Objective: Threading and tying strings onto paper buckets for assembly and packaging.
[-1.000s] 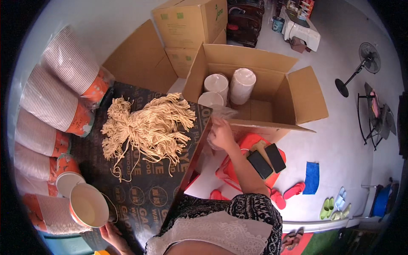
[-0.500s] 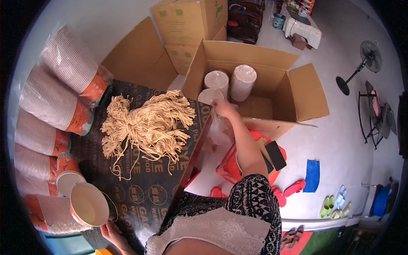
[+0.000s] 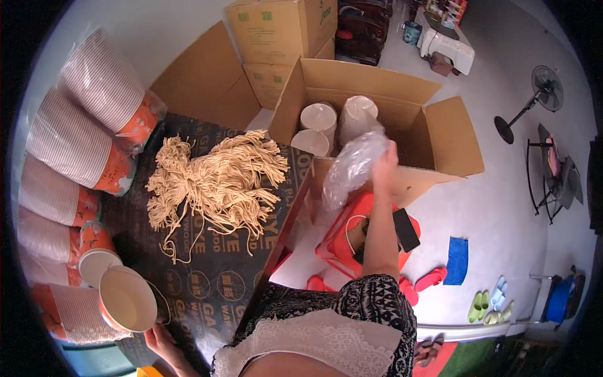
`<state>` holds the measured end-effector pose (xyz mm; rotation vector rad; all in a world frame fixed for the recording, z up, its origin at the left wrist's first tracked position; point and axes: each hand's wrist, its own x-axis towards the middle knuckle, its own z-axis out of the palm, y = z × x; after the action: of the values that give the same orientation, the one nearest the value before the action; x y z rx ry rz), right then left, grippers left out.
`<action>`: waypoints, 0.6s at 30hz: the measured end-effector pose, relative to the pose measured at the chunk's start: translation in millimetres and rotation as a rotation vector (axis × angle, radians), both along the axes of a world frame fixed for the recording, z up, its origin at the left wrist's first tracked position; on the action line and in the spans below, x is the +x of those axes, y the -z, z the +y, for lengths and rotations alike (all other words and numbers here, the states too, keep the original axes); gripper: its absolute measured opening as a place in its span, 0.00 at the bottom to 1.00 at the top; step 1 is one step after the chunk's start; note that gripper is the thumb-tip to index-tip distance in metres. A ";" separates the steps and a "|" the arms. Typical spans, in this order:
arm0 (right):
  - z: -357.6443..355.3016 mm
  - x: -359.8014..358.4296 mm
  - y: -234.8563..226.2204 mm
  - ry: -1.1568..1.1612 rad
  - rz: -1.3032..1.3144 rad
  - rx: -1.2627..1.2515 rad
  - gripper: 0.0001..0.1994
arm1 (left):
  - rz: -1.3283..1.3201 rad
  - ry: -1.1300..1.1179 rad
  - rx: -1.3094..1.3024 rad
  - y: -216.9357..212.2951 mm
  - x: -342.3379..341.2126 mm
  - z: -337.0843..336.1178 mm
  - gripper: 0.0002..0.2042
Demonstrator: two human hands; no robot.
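Observation:
My right hand point(image 3: 384, 157) is raised over the front edge of an open cardboard box point(image 3: 433, 129) and grips a crumpled clear plastic bag point(image 3: 352, 168). Inside the box stand wrapped stacks of white paper cups point(image 3: 318, 118), upright. My left hand point(image 3: 160, 342) is low at the bottom left, touching the base of a stack of orange-and-white paper cups point(image 3: 122, 301) that lies on its side with its open mouth facing me. A pile of beige string pieces point(image 3: 213, 182) lies on the dark printed mat point(image 3: 207, 276) between the two hands.
Long sleeves of stacked cups point(image 3: 88, 125) lie along the left wall. Closed cardboard boxes point(image 3: 282, 31) stand behind the open one. An orange plastic stool point(image 3: 339, 242) with a black phone point(image 3: 406, 229) sits under my right arm. A standing fan point(image 3: 534, 94) and sandals point(image 3: 490, 301) are on the floor at right.
My right hand has risen from the box's front flap, lifting the clear plastic bag up and out over the box edge. The left hand stayed by the cup stack.

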<state>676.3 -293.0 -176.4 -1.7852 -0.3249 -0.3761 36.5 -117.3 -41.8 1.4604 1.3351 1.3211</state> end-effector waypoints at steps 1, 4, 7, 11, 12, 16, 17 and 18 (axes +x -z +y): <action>4.2 0.7 0.7 -0.001 0.033 -0.258 0.15 | -0.025 -0.010 -0.004 -1.2 3.5 -0.7 0.05; 13.4 -6.6 0.2 -0.084 0.126 -0.701 0.17 | -0.047 -0.023 -0.008 -1.7 3.9 -1.7 0.05; 15.9 -26.5 4.4 -0.141 0.218 -0.808 0.17 | -0.018 -0.031 -0.008 -5.4 6.6 -4.8 0.05; 12.3 -29.0 11.7 -0.113 0.244 -0.813 0.17 | -0.018 -0.043 -0.033 -8.6 12.0 -6.4 0.05; 12.6 -29.3 11.4 -0.110 0.223 -0.818 0.17 | -0.016 -0.047 -0.034 -6.3 11.8 -4.1 0.05; 22.4 -29.4 5.8 -0.151 0.200 -0.812 0.14 | -0.094 -0.092 -0.009 -7.2 12.5 -3.3 0.05; 25.6 -30.5 4.3 -0.163 0.194 -0.813 0.14 | -0.022 -0.022 -0.014 -10.4 13.1 -5.7 0.05; 28.4 -32.0 2.2 -0.312 0.143 -0.712 0.13 | -0.024 -0.037 -0.012 -10.3 14.7 -6.3 0.05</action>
<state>644.3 -264.6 -178.7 -2.3875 -0.6850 0.1142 51.2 -123.5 -31.5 1.4138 1.3589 1.3479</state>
